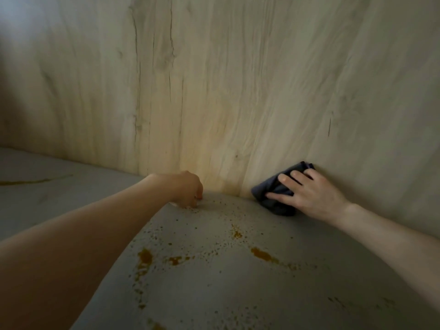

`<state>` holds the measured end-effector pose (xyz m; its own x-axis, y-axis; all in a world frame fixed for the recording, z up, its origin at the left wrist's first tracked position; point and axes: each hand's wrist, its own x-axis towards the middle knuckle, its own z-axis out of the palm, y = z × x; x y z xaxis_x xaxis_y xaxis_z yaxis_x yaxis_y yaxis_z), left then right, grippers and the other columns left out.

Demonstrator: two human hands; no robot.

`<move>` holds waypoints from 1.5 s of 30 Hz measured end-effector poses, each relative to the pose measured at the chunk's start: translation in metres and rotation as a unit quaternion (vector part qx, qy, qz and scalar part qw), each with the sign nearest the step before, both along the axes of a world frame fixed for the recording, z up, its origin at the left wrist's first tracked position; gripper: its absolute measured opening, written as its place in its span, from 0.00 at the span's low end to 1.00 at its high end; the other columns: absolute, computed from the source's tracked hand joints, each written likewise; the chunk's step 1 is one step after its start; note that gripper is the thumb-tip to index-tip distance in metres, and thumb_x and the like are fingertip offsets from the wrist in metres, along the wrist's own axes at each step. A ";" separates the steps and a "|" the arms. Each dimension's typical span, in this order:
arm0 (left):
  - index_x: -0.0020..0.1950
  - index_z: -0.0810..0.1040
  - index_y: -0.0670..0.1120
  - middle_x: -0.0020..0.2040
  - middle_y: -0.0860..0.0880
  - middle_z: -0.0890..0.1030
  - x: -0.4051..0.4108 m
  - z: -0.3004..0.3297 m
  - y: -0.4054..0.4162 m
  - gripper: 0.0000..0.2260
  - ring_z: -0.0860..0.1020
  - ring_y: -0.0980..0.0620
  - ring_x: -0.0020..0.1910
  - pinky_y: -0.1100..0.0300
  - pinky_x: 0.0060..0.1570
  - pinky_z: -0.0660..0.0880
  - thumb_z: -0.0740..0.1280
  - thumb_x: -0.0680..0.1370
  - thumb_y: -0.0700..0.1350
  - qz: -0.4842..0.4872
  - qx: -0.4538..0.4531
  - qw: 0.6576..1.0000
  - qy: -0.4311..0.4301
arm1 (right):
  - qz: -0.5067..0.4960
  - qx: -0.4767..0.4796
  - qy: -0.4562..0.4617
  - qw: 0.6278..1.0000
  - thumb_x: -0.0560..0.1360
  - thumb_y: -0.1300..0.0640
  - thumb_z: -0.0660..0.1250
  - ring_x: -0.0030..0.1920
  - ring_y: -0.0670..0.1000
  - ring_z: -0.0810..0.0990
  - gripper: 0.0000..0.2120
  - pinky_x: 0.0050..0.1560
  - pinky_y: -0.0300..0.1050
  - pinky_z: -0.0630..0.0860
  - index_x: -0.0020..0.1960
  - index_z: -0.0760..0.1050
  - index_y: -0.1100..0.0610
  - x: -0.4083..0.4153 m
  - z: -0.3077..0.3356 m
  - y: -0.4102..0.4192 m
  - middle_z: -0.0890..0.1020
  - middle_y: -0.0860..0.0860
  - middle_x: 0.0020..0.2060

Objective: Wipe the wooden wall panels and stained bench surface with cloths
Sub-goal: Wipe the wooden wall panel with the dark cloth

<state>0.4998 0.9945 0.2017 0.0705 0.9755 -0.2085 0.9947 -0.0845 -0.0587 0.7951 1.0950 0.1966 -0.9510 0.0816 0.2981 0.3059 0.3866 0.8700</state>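
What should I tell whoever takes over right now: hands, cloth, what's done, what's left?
Right hand: fingers spread flat, pressing the dark cloth against the foot of the wooden wall panel, right where it meets the bench.
Left hand: fingers curled down onto the bench by the wall; whether it holds anything is hidden.
Done: cannot tell for the wall.
Left: orange-brown stains and specks across the bench, plus a streak far left.

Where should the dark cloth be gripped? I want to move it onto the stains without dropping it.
Grip the dark cloth at its bunched lower-left part, coming from the bench side. That part bulges free beside the right hand, whose straight fingers press the rest flat against the wall panel, leaving little there to pinch.
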 end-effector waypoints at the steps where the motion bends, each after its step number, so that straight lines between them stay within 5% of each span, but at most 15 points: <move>1: 0.71 0.69 0.48 0.68 0.47 0.70 -0.001 -0.001 0.000 0.18 0.69 0.46 0.66 0.56 0.65 0.67 0.60 0.82 0.49 0.001 -0.001 1.000 -0.001 | 0.012 0.001 0.001 1.000 0.75 0.60 0.54 0.48 0.58 0.69 0.22 0.42 0.55 0.75 0.62 0.77 0.45 -0.017 -0.003 0.000 0.69 0.58 0.56; 7: 0.72 0.69 0.51 0.68 0.48 0.72 0.005 0.004 -0.001 0.18 0.70 0.48 0.65 0.58 0.62 0.67 0.59 0.82 0.50 0.008 -0.016 0.999 0.041 | 0.011 -0.074 0.022 0.997 0.71 0.56 0.51 0.52 0.59 0.73 0.22 0.48 0.56 0.77 0.50 0.82 0.42 -0.111 -0.012 -0.012 0.79 0.56 0.54; 13: 0.68 0.73 0.46 0.64 0.45 0.74 0.006 -0.002 0.006 0.16 0.74 0.48 0.58 0.57 0.59 0.71 0.56 0.83 0.46 -0.005 -0.017 0.993 0.119 | -0.056 -0.109 0.066 0.990 0.70 0.54 0.54 0.51 0.58 0.68 0.19 0.52 0.54 0.64 0.47 0.83 0.43 -0.006 -0.014 -0.011 0.75 0.56 0.53; 16: 0.67 0.74 0.46 0.64 0.46 0.75 0.003 -0.009 0.012 0.15 0.73 0.50 0.53 0.59 0.52 0.71 0.58 0.82 0.43 0.002 -0.010 0.992 0.127 | -0.077 -0.100 0.040 0.991 0.70 0.55 0.54 0.49 0.60 0.74 0.19 0.47 0.55 0.74 0.46 0.84 0.45 0.006 -0.007 -0.016 0.78 0.57 0.52; 22: 0.72 0.68 0.51 0.68 0.49 0.72 0.008 -0.004 0.005 0.18 0.72 0.48 0.64 0.58 0.64 0.69 0.58 0.82 0.43 0.016 -0.002 0.995 0.096 | -0.046 -0.107 0.032 0.993 0.71 0.54 0.52 0.47 0.59 0.79 0.20 0.44 0.53 0.77 0.43 0.83 0.44 -0.081 -0.010 -0.029 0.80 0.56 0.51; 29: 0.72 0.68 0.49 0.67 0.49 0.72 0.016 -0.006 0.010 0.19 0.74 0.49 0.62 0.60 0.61 0.72 0.58 0.81 0.39 0.014 -0.011 0.985 0.173 | -0.103 -0.119 0.045 0.986 0.71 0.57 0.59 0.51 0.61 0.73 0.16 0.47 0.56 0.77 0.49 0.83 0.46 0.033 -0.011 -0.018 0.78 0.59 0.53; 35: 0.71 0.70 0.51 0.67 0.49 0.73 0.013 -0.006 0.009 0.19 0.73 0.48 0.62 0.57 0.62 0.71 0.58 0.81 0.38 0.043 0.008 0.993 0.113 | -0.051 -0.109 0.021 0.992 0.71 0.56 0.55 0.46 0.60 0.80 0.18 0.36 0.48 0.77 0.43 0.84 0.51 -0.021 -0.012 -0.023 0.80 0.59 0.50; 39: 0.68 0.73 0.51 0.64 0.50 0.75 0.013 -0.006 0.008 0.19 0.75 0.49 0.60 0.55 0.60 0.74 0.59 0.80 0.37 0.081 0.007 0.993 0.085 | -0.028 -0.107 -0.017 0.994 0.67 0.57 0.68 0.49 0.59 0.80 0.07 0.37 0.46 0.76 0.38 0.84 0.49 -0.049 -0.013 -0.015 0.81 0.57 0.52; 45: 0.68 0.73 0.50 0.66 0.47 0.74 0.025 -0.002 -0.004 0.16 0.72 0.48 0.64 0.60 0.63 0.67 0.60 0.81 0.41 0.139 0.008 0.990 0.039 | 0.016 -0.141 -0.005 0.990 0.62 0.52 0.76 0.49 0.54 0.81 0.04 0.38 0.43 0.75 0.30 0.82 0.47 -0.046 -0.019 -0.007 0.82 0.51 0.52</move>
